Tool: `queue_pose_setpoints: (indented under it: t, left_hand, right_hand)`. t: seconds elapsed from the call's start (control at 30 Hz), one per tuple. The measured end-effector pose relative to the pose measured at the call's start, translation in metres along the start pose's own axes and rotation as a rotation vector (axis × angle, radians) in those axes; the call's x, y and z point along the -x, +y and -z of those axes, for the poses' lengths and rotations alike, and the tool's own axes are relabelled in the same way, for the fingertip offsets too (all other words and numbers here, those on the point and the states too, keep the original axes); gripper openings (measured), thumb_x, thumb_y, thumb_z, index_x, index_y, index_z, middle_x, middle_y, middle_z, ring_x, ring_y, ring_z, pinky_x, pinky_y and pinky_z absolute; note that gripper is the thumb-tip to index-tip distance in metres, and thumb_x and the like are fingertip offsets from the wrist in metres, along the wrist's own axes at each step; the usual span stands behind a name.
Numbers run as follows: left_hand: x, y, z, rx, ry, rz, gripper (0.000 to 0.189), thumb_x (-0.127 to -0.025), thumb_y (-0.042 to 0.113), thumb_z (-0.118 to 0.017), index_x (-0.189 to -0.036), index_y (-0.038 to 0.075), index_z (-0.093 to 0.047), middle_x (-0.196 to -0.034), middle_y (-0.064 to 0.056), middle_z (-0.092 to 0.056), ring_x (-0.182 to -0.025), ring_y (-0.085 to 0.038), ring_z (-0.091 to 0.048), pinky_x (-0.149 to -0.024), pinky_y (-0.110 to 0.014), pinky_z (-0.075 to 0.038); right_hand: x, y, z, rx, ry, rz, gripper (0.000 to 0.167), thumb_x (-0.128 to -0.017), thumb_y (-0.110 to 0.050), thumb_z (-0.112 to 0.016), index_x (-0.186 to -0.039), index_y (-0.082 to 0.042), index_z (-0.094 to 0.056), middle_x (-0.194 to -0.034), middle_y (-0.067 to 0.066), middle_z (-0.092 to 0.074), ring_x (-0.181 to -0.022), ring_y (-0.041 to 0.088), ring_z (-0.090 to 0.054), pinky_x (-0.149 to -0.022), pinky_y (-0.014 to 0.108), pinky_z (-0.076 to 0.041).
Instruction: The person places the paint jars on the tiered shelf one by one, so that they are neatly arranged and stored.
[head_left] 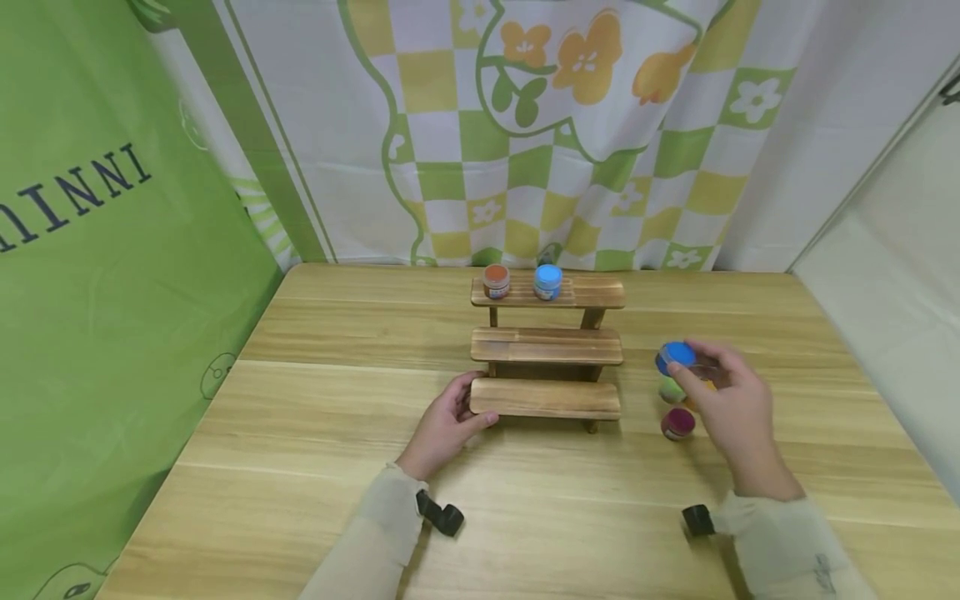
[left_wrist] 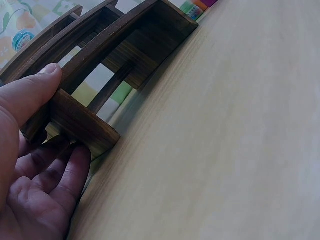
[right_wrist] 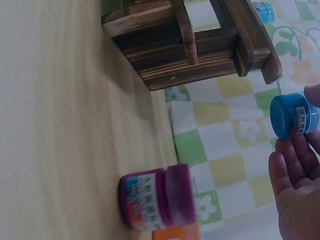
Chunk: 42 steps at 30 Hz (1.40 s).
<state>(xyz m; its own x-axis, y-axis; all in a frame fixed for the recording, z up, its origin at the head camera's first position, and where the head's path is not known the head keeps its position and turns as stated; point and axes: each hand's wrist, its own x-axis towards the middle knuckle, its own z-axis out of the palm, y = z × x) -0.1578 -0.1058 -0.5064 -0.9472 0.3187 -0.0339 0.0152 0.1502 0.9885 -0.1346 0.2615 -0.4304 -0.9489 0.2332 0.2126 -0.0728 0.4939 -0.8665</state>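
Observation:
A three-step wooden display stand [head_left: 546, 398] sits on the table. My left hand [head_left: 447, 425] grips the left end of its lowest step, thumb along the front edge and fingers curled behind the side. In the left wrist view the fingertips lie against the stand's side panel [left_wrist: 82, 122]. Raised off the table to the right of the stand, a small blue paint jar [head_left: 677, 357] is pinched between thumb and fingers of my right hand [head_left: 738, 412]. Its printed label [right_wrist: 300, 120] shows in the right wrist view. Below that hand stand a purple paint jar [head_left: 678, 424] and a green jar [head_left: 671, 391].
An orange jar [right_wrist: 177, 233] stands beside the purple one, partly hidden. On the top step are a brownish-orange jar [head_left: 496, 282] and a light blue jar [head_left: 548, 282]. A patterned curtain [head_left: 525, 192] hangs behind the table, and green cloth [head_left: 112, 250] lines the left.

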Motion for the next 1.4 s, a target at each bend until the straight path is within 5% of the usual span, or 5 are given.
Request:
queue_pose_setpoints:
  t: [0.53, 1.4]
  left_hand:
    - [0.000, 0.000, -0.001, -0.007, 0.004, 0.010, 0.071, -0.090, 0.021, -0.077, -0.150, 0.012, -0.041, -0.144, -0.010, -0.055, -0.117, -0.023, -0.060, -0.096, -0.032, -0.053]
    - [0.000, 0.002, 0.000, -0.006, 0.005, 0.001, 0.071, -0.090, 0.022, -0.078, -0.150, 0.013, -0.042, -0.142, -0.009, -0.056, -0.117, -0.023, -0.061, -0.097, -0.032, -0.052]
  right_hand:
    - [-0.018, -0.032, -0.010, -0.049, 0.006, 0.138, 0.041, -0.092, -0.015, -0.075, -0.126, 0.002, -0.063, -0.112, -0.005, -0.059, -0.098, 0.003, -0.060, -0.083, 0.008, -0.050]
    - [-0.034, -0.051, -0.021, -0.051, 0.006, 0.261, 0.038, -0.089, -0.007, -0.077, -0.123, 0.003, -0.065, -0.110, 0.002, -0.059, -0.097, 0.005, -0.058, -0.088, 0.010, -0.049]
